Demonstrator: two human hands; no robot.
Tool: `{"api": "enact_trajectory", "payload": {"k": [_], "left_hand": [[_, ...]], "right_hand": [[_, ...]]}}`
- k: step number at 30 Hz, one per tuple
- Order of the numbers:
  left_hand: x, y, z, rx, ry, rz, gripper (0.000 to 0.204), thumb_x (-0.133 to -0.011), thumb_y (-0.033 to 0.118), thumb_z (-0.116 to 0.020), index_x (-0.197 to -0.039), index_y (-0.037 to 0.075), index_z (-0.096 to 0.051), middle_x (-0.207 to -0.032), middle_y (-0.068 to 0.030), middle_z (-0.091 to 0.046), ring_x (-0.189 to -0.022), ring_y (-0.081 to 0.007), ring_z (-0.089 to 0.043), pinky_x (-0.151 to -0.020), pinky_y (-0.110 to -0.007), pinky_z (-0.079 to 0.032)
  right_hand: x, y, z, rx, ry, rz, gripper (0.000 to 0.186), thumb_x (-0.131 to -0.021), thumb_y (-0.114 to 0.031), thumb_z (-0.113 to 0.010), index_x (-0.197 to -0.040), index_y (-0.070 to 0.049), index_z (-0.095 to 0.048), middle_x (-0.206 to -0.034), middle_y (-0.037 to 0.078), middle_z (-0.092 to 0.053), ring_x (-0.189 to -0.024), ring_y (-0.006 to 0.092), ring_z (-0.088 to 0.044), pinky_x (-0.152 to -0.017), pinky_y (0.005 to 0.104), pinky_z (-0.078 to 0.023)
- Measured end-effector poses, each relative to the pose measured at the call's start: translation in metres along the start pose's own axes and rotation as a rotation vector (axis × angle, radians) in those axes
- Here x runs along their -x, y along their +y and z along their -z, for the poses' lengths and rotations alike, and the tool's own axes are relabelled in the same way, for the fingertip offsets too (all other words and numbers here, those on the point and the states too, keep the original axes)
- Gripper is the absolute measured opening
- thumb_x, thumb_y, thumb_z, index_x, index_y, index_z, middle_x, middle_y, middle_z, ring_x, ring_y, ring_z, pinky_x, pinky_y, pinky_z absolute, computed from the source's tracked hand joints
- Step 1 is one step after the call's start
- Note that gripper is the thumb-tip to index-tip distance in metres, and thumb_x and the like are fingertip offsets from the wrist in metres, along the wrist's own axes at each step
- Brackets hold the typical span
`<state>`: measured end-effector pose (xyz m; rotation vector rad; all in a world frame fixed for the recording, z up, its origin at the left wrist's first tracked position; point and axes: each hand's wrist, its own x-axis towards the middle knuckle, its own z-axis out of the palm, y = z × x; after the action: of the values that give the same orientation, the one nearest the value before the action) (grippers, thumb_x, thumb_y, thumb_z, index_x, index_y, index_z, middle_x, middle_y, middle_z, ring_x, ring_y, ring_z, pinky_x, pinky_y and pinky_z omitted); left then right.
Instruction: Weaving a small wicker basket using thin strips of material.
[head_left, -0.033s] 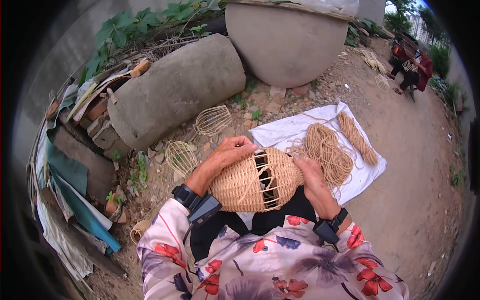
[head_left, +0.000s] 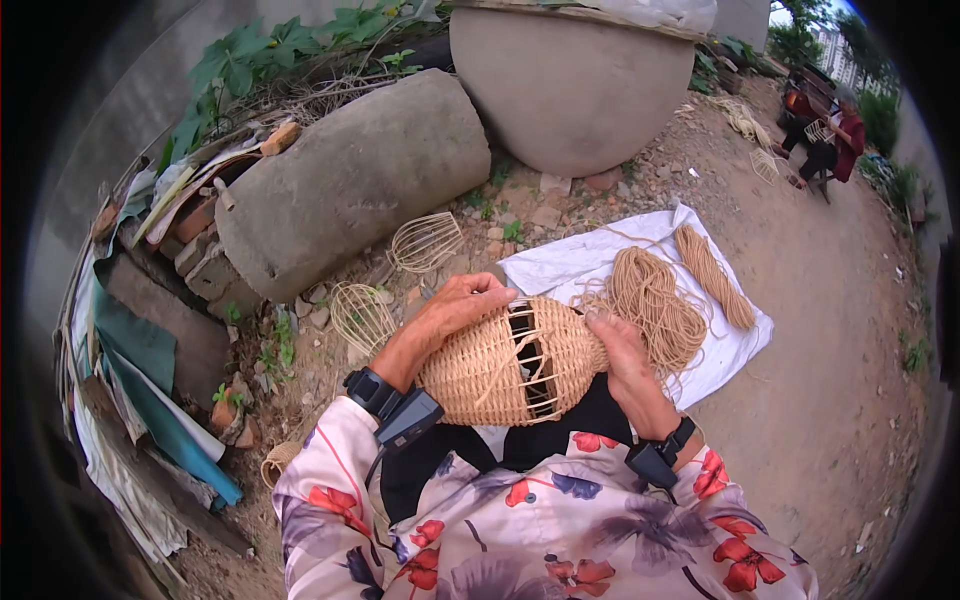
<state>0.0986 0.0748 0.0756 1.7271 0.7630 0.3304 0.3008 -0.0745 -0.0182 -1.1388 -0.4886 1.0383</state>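
Note:
A rounded, tan woven basket (head_left: pixel 472 376) lies on its side over my lap. Between its two woven sections runs an open band of bare ribs, through which a dark gap shows. My left hand (head_left: pixel 462 302) curls over the basket's far upper side, fingertips by the band. At the narrower right end, my right hand (head_left: pixel 625 358) grips with the thumb on top; its other fingers are hidden beneath. Just past my right hand lies a loose heap of tan cord (head_left: pixel 655 310) on a white sheet (head_left: pixel 735 365), with a tied cord bundle (head_left: pixel 712 275) beside it.
Two bare rib frames (head_left: pixel 427 242) (head_left: pixel 362 315) stand on the rubble to the left, and a small woven piece (head_left: pixel 280 460) lies lower. Beyond are a concrete cylinder (head_left: pixel 350 180) and a large rounded slab (head_left: pixel 575 90). Far right, a seated person (head_left: pixel 845 140) holds a frame.

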Motion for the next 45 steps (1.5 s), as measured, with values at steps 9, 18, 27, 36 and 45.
{"api": "enact_trajectory", "payload": {"k": [9,18,27,36,45], "left_hand": [[-0.002,-0.005,-0.002,-0.044,-0.039,-0.046,0.026,-0.086,0.031,-0.065,-0.088,0.006,-0.059,-0.08,0.0019,-0.057,-0.073,-0.0067,-0.051,-0.063,-0.023,-0.041],[0.0,-0.01,-0.001,0.126,-0.078,-0.04,0.023,-0.083,0.021,-0.066,-0.096,0.004,-0.058,-0.088,-0.0003,-0.058,-0.081,-0.0082,-0.054,-0.072,-0.023,-0.045],[0.004,-0.006,-0.003,0.041,-0.051,-0.039,0.024,-0.082,0.02,-0.067,-0.096,0.003,-0.059,-0.09,-0.0007,-0.059,-0.08,-0.0088,-0.055,-0.071,-0.023,-0.046],[0.006,-0.006,-0.005,0.077,-0.051,-0.02,0.026,-0.08,0.021,-0.069,-0.096,0.004,-0.059,-0.089,-0.0005,-0.059,-0.08,-0.0088,-0.055,-0.071,-0.023,-0.046],[0.006,-0.008,-0.005,0.102,-0.041,-0.005,0.025,-0.079,0.02,-0.07,-0.096,0.005,-0.059,-0.088,-0.0016,-0.059,-0.079,-0.0098,-0.056,-0.07,-0.024,-0.046]], "right_hand": [[0.002,0.004,0.001,-0.008,-0.002,-0.005,0.02,-0.092,-0.022,-0.063,-0.079,-0.008,-0.058,-0.076,-0.002,-0.061,-0.068,0.0056,-0.052,-0.065,0.0241,-0.042],[-0.002,0.004,0.002,0.039,-0.023,0.031,0.015,-0.092,-0.019,-0.061,-0.088,-0.004,-0.064,-0.084,0.002,-0.067,-0.073,0.0084,-0.06,-0.07,0.0244,-0.047],[0.006,0.003,0.0,-0.006,-0.028,0.05,0.02,-0.091,-0.021,-0.063,-0.077,-0.009,-0.057,-0.074,-0.002,-0.059,-0.066,0.0039,-0.05,-0.063,0.0226,-0.04],[0.005,0.005,0.002,-0.011,-0.044,0.076,0.019,-0.092,-0.019,-0.063,-0.075,-0.01,-0.058,-0.074,-0.002,-0.062,-0.066,0.0054,-0.053,-0.064,0.0229,-0.042],[0.008,0.002,-0.002,-0.003,-0.03,0.072,0.022,-0.092,-0.021,-0.064,-0.074,-0.011,-0.054,-0.072,-0.004,-0.057,-0.064,0.0029,-0.046,-0.061,0.0218,-0.038]]}}
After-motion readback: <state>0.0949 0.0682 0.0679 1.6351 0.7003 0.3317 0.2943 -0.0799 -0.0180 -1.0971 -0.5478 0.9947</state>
